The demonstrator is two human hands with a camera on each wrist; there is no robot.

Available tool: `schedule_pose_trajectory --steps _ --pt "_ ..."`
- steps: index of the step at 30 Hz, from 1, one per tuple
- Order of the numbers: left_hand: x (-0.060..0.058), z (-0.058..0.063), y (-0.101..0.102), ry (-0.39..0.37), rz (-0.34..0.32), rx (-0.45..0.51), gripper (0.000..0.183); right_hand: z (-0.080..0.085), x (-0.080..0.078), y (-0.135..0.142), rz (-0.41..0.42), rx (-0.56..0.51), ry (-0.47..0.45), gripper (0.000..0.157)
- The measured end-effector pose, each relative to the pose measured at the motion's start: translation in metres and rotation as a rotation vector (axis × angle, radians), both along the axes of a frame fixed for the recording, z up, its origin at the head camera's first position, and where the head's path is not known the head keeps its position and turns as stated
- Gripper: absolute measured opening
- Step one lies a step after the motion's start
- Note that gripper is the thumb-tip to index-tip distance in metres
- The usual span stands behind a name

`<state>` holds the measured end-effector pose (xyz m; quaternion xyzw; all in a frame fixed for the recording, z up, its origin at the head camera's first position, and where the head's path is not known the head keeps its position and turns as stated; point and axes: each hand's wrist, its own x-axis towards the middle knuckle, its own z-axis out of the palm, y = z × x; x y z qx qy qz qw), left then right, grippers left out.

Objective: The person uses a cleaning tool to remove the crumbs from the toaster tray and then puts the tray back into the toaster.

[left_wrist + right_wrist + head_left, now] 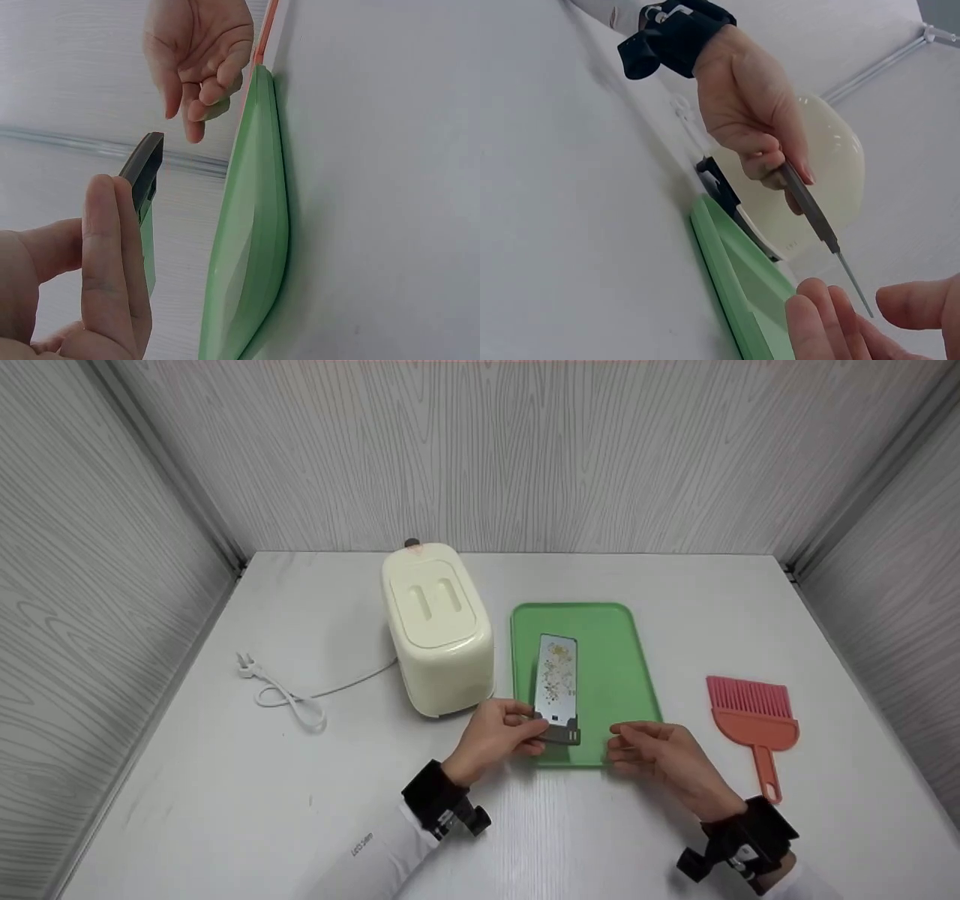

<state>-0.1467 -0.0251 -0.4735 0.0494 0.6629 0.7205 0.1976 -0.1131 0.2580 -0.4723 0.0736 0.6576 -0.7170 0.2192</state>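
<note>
My left hand (499,735) grips the dark grey end of a toaster crumb tray (556,682), thumb on top and fingers beneath. The tray is a long silvery plate with golden-brown specks along its face. It is held up over the green tray (600,660), as the left wrist view shows with a gap below the dark end (146,169). To its right, my right hand (667,757) hovers over the green tray's near right corner with its fingers loosely bent and nothing in them. In the right wrist view, the plate's thin edge (853,281) appears between right thumb and fingers.
Left of the green tray stands a cream toaster (439,630) with its lid on. Its white cord and plug (281,690) lie on the table farther left. A red brush on an orange dustpan (754,720) lies at the right. Grey wood-grain panels (487,457) enclose the table.
</note>
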Motion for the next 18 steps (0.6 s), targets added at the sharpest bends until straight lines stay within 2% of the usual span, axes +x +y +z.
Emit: schedule_pose_trajectory --steps 4,12,15,18 --pt "0.0 0.001 -0.001 0.003 -0.001 -0.002 0.029 0.003 0.002 0.021 -0.01 0.049 0.0 0.058" --pt "-0.001 0.001 -0.001 0.004 0.002 -0.008 0.031 0.014 0.006 0.057 -0.02 0.228 0.093 0.059" --pt "0.0 0.001 -0.002 0.011 -0.003 -0.003 0.031 0.016 0.008 0.067 -0.027 0.371 0.183 0.056" --pt "0.0 0.001 -0.002 0.014 -0.007 0.0 0.032 0.015 0.011 0.077 -0.029 0.611 0.332 0.05"
